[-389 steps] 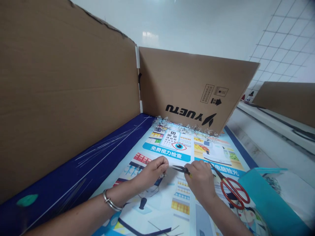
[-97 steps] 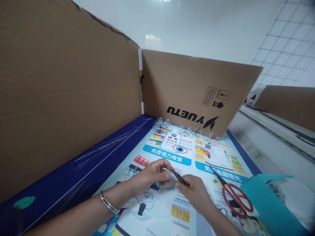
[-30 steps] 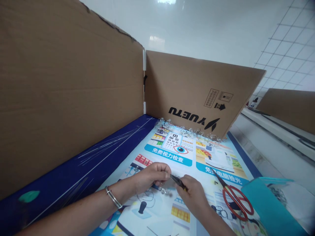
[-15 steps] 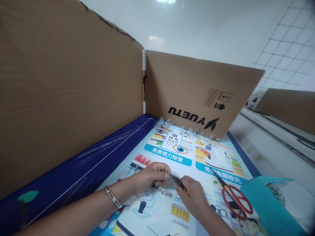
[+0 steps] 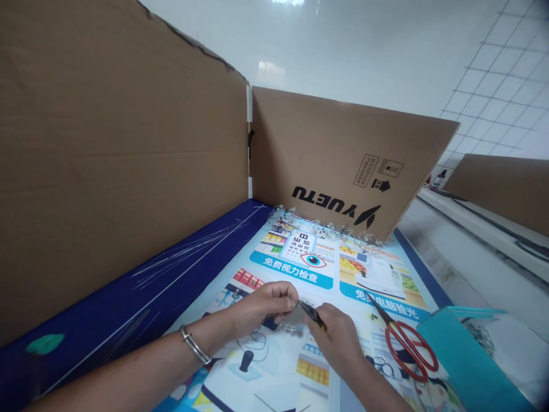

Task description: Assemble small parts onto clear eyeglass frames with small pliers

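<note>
The right hand (image 5: 337,343) is clenching small pliers (image 5: 313,315), their tips reaching toward the left hand (image 5: 266,312), whose curled fingers (image 5: 278,303) are closing on a strand of clear beads (image 5: 287,329). The strand is hanging just above a printed poster (image 5: 274,274). Red-handled scissors (image 5: 405,350) are lying nearby on the right, and a cardboard panel (image 5: 128,171) is standing along the left edge.

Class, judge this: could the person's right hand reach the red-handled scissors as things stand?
Probably yes: the right hand, pinching small black-nosed pliers, sits close to the red-handled scissors, and only flat printed poster lies between them. It may need to put the pliers down first.
</note>
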`<act>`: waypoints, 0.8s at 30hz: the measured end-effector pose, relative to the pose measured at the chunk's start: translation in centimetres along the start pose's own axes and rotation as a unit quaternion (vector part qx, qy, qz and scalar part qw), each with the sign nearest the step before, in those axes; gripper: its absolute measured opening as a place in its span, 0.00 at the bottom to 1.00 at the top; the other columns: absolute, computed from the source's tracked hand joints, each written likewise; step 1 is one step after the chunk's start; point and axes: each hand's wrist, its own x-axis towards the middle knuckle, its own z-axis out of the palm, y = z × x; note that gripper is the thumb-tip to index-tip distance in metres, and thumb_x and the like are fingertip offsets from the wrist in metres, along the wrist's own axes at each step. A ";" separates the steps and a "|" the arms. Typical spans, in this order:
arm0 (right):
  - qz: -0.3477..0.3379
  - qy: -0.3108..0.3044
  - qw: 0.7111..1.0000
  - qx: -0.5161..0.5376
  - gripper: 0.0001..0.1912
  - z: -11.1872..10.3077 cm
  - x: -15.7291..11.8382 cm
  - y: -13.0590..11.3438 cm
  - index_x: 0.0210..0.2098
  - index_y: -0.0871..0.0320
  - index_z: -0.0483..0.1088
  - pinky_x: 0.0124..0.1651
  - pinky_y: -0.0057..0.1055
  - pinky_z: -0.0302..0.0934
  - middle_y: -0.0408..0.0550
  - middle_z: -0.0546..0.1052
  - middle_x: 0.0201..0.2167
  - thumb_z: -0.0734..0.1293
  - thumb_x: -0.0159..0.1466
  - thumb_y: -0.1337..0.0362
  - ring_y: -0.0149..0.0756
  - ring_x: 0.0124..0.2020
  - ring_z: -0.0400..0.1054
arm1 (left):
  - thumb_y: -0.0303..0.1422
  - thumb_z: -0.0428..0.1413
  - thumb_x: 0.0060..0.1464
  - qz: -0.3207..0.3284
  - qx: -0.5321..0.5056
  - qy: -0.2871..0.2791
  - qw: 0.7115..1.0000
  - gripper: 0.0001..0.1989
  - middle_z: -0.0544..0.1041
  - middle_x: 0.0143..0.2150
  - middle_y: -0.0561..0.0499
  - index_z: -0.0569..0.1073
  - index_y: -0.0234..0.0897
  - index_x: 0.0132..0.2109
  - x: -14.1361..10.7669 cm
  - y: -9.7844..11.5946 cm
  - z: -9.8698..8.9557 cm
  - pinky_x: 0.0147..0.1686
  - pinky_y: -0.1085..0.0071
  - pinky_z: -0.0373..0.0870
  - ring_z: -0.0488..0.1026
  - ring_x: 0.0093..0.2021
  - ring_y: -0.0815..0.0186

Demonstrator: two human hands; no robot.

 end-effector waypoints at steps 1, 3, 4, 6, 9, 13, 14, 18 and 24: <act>-0.003 0.005 1.000 -0.003 0.14 0.0 0.0 0.0 0.22 0.58 0.61 0.28 0.23 0.48 0.42 0.66 0.23 0.57 0.61 0.58 0.29 0.26 0.60 | 0.32 0.55 0.47 0.004 0.000 0.000 1.000 0.07 0.63 0.22 0.55 0.68 0.33 0.33 0.0 0.0 0.0 0.20 0.78 0.51 0.56 0.19 0.76; -0.006 0.012 1.000 -0.009 0.14 0.0 0.0 0.1 0.23 0.58 0.62 0.29 0.23 0.48 0.43 0.66 0.23 0.57 0.61 0.59 0.29 0.27 0.60 | 0.34 0.54 0.49 0.012 0.003 0.001 1.000 0.08 0.66 0.25 0.54 0.69 0.33 0.35 0.1 0.1 -0.1 0.19 0.78 0.51 0.57 0.18 0.77; -0.006 0.015 1.000 -0.012 0.14 0.0 0.0 0.1 0.23 0.58 0.62 0.29 0.23 0.48 0.43 0.66 0.23 0.57 0.61 0.58 0.30 0.27 0.60 | 0.34 0.53 0.50 0.017 0.005 -0.001 1.000 0.09 0.68 0.27 0.52 0.69 0.33 0.36 0.1 0.1 -0.1 0.19 0.78 0.51 0.57 0.18 0.77; -0.007 0.021 1.000 -0.021 0.14 -0.1 0.0 0.2 0.23 0.58 0.62 0.29 0.24 0.48 0.43 0.66 0.23 0.57 0.61 0.58 0.30 0.27 0.60 | 0.35 0.51 0.52 0.025 0.007 -0.004 1.000 0.10 0.71 0.30 0.50 0.69 0.33 0.37 0.0 0.2 -0.1 0.19 0.78 0.52 0.57 0.16 0.78; -0.010 0.034 0.999 -0.035 0.13 0.0 0.0 0.3 0.24 0.58 0.63 0.30 0.24 0.48 0.43 0.66 0.24 0.58 0.61 0.59 0.30 0.27 0.60 | 0.36 0.50 0.53 0.031 0.011 -0.011 0.999 0.11 0.73 0.33 0.48 0.69 0.33 0.38 0.0 0.3 0.0 0.20 0.77 0.54 0.60 0.15 0.78; -0.015 0.042 0.998 -0.047 0.11 0.0 0.0 0.5 0.25 0.58 0.64 0.31 0.24 0.49 0.44 0.66 0.24 0.58 0.61 0.60 0.31 0.28 0.60 | 0.38 0.50 0.52 0.025 0.006 -0.012 1.000 0.12 0.74 0.36 0.46 0.69 0.34 0.38 -0.1 0.6 0.2 0.23 0.75 0.59 0.67 0.19 0.73; -0.014 0.045 0.998 -0.050 0.11 0.0 0.0 0.5 0.25 0.58 0.63 0.31 0.24 0.49 0.44 0.66 0.24 0.58 0.61 0.61 0.31 0.28 0.60 | 0.38 0.51 0.52 0.025 0.006 -0.006 1.000 0.12 0.74 0.35 0.47 0.70 0.34 0.38 -0.1 0.7 0.3 0.25 0.74 0.61 0.69 0.21 0.71; -0.009 0.047 0.997 -0.058 0.11 -0.1 0.1 0.5 0.24 0.58 0.62 0.30 0.24 0.48 0.44 0.66 0.24 0.58 0.60 0.61 0.30 0.27 0.60 | 0.37 0.53 0.51 0.042 0.019 0.038 0.998 0.10 0.74 0.31 0.47 0.71 0.34 0.36 -0.1 0.8 0.5 0.33 0.72 0.62 0.71 0.30 0.67; 0.004 0.029 0.997 -0.065 0.09 -0.3 0.0 0.0 0.24 0.58 0.63 0.30 0.24 0.47 0.43 0.67 0.24 0.59 0.59 0.63 0.30 0.28 0.60 | 0.35 0.56 0.49 0.060 0.049 0.061 0.995 0.08 0.73 0.32 0.49 0.72 0.35 0.35 -0.1 0.7 0.4 0.36 0.72 0.61 0.68 0.33 0.68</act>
